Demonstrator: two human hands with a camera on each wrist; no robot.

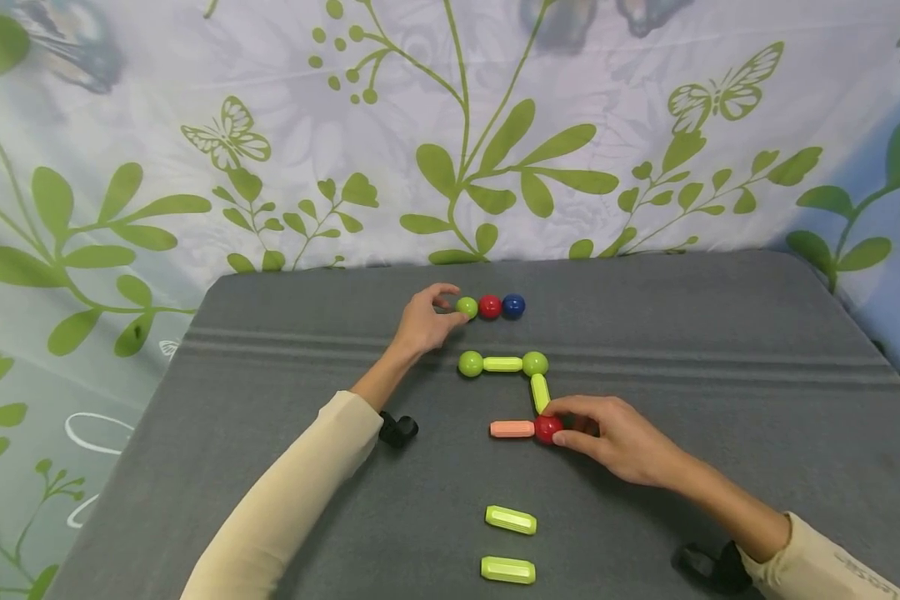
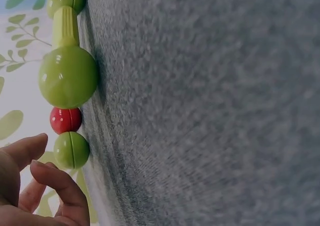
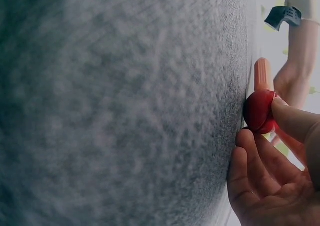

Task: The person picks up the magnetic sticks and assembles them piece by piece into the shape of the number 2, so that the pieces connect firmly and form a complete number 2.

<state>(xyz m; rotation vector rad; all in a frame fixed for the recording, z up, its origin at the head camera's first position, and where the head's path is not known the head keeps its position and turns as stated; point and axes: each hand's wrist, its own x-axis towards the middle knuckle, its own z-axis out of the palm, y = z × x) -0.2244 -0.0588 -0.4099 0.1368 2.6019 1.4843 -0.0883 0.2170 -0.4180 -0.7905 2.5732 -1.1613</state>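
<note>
At the far end of the table my left hand (image 1: 423,321) reaches to a green ball (image 1: 467,307), thumb and forefinger spread beside it. In the left wrist view the fingertips look just apart from that ball (image 2: 71,150). A red ball (image 1: 490,307) and a blue ball (image 1: 513,305) continue its row. My right hand (image 1: 615,437) pinches another red ball (image 1: 547,429) between thumb and fingers. An orange stick (image 1: 512,429) joins this ball on its left, and a yellow-green stick (image 1: 540,393) runs up to a green ball (image 1: 535,364).
Another yellow-green stick (image 1: 502,364) links that corner ball to a green end ball (image 1: 471,363). Two loose yellow-green sticks (image 1: 511,520) lie nearer the front of the grey-covered table (image 1: 345,533). Behind stands a leaf-patterned cloth (image 1: 390,108).
</note>
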